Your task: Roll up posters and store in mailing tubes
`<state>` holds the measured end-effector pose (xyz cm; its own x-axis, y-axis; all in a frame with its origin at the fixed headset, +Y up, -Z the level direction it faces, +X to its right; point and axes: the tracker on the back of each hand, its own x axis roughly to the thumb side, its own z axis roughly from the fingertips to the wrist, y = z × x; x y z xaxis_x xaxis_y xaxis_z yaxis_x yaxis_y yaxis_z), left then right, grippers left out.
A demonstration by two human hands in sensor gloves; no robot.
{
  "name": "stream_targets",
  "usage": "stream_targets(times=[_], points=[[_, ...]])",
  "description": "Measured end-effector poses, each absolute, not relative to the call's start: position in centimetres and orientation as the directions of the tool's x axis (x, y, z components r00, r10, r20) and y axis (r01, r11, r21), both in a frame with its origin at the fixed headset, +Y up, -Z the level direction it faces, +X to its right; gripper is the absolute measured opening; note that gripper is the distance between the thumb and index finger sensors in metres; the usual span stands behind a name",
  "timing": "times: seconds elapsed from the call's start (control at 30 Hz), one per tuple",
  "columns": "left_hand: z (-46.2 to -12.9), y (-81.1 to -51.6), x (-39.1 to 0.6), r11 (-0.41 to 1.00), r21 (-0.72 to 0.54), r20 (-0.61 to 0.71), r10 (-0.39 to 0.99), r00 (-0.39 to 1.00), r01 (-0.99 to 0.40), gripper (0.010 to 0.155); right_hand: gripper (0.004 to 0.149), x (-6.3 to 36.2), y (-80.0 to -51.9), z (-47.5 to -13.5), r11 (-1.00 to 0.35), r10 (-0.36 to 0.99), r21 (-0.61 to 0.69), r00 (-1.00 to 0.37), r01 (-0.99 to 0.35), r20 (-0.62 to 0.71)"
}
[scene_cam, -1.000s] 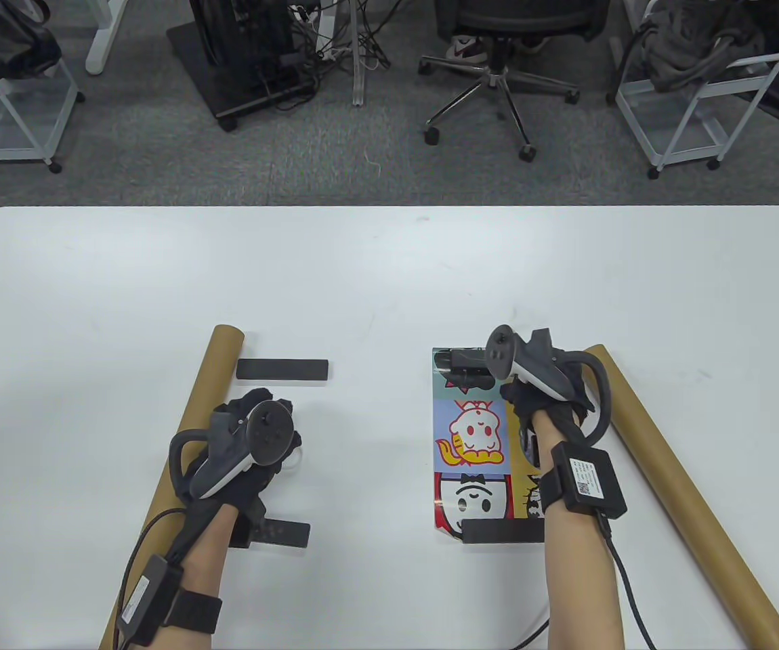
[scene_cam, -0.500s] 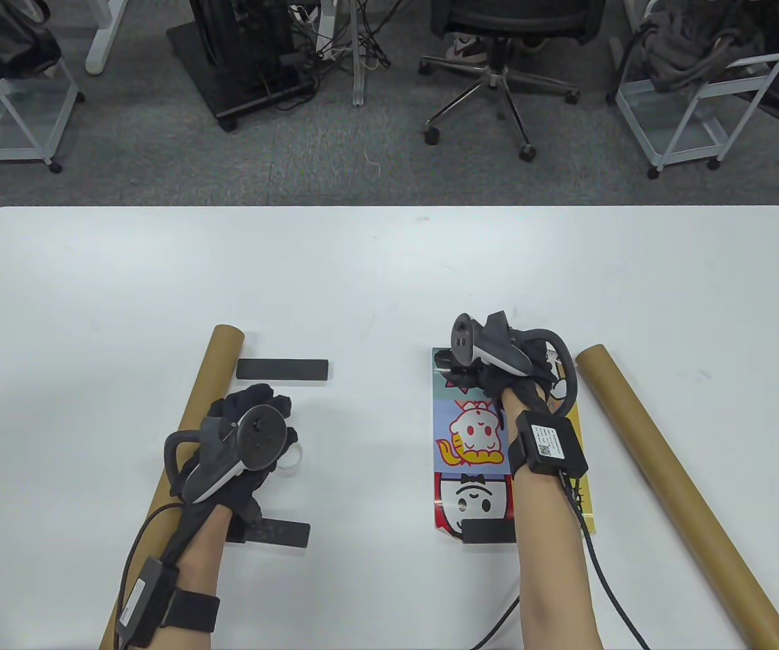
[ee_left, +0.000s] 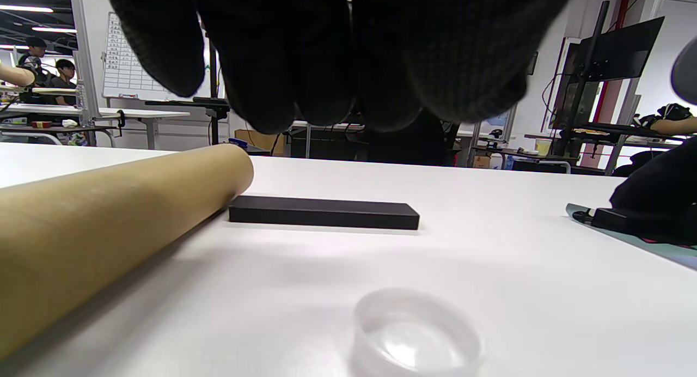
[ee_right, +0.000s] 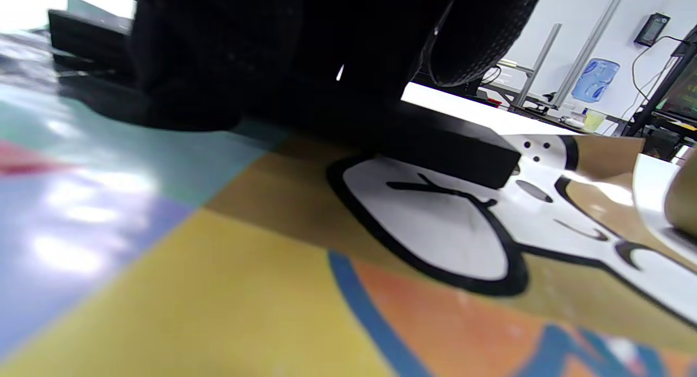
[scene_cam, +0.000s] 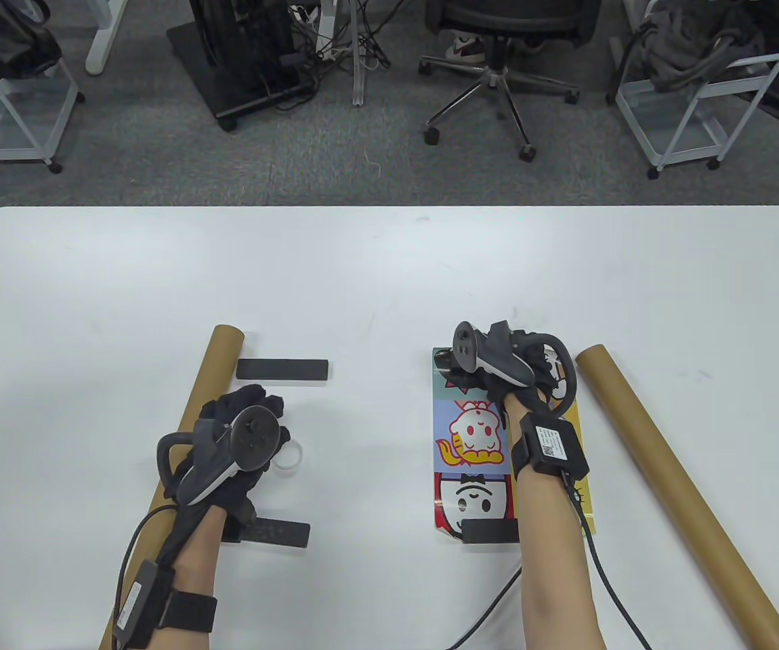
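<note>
A cartoon poster (scene_cam: pixel 474 440) (ee_right: pixel 218 257) lies flat right of centre, weighted by a black bar (scene_cam: pixel 445 362) (ee_right: pixel 446 148) at its far end and another bar (scene_cam: pixel 491 531) at its near end. My right hand (scene_cam: pixel 498 382) (ee_right: pixel 245 66) is on the far bar, thumb on the near side and fingers curled over the top. One brown mailing tube (scene_cam: pixel 667 474) lies right of the poster, the other tube (scene_cam: pixel 206 386) (ee_left: pixel 109 208) on the left. My left hand (scene_cam: pixel 244 406) (ee_left: pixel 326 66) hovers beside the left tube, loosely curled and holding nothing.
A clear plastic end cap (scene_cam: pixel 290 462) (ee_left: pixel 416 333) sits just right of my left hand. Two more black bars lie on the bare table (scene_cam: pixel 362 284), one (scene_cam: pixel 282 370) (ee_left: pixel 324 212) by the left tube's far end, one (scene_cam: pixel 281 533) by my left wrist.
My right hand has moved left from beside the right tube onto the poster's far bar. My left hand has drifted slightly left and back, uncovering the clear cap.
</note>
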<state>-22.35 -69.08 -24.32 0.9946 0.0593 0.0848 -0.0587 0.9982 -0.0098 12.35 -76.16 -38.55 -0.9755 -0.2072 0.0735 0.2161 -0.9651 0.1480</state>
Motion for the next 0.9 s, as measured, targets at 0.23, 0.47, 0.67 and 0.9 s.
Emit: stream_targets(times=[0.23, 0.47, 0.67, 0.9], points=[[-24.4, -69.0, -22.2, 0.999, 0.002, 0.094, 0.043, 0.995, -0.043, 0.054, 0.060, 11.9, -74.7, -38.3, -0.962, -0.224, 0.140, -0.972, 0.233, 0.072], [-24.3, -69.0, -22.2, 0.999, 0.009, 0.100, 0.040, 0.994, -0.041, 0.054, 0.061, 11.7, -70.8, -37.8, -0.973, -0.206, 0.099, -0.977, 0.210, 0.050], [-24.2, -68.9, -22.1, 0.999, 0.018, 0.104, 0.041, 0.994, -0.043, 0.054, 0.061, 11.4, -69.2, -37.1, -0.972, -0.215, 0.084, -0.976, 0.218, 0.046], [-24.1, -68.9, -22.1, 0.999, 0.020, 0.107, 0.043, 0.993, -0.045, 0.054, 0.061, 11.2, -71.7, -36.9, -0.949, -0.270, 0.150, -0.960, 0.279, 0.077]])
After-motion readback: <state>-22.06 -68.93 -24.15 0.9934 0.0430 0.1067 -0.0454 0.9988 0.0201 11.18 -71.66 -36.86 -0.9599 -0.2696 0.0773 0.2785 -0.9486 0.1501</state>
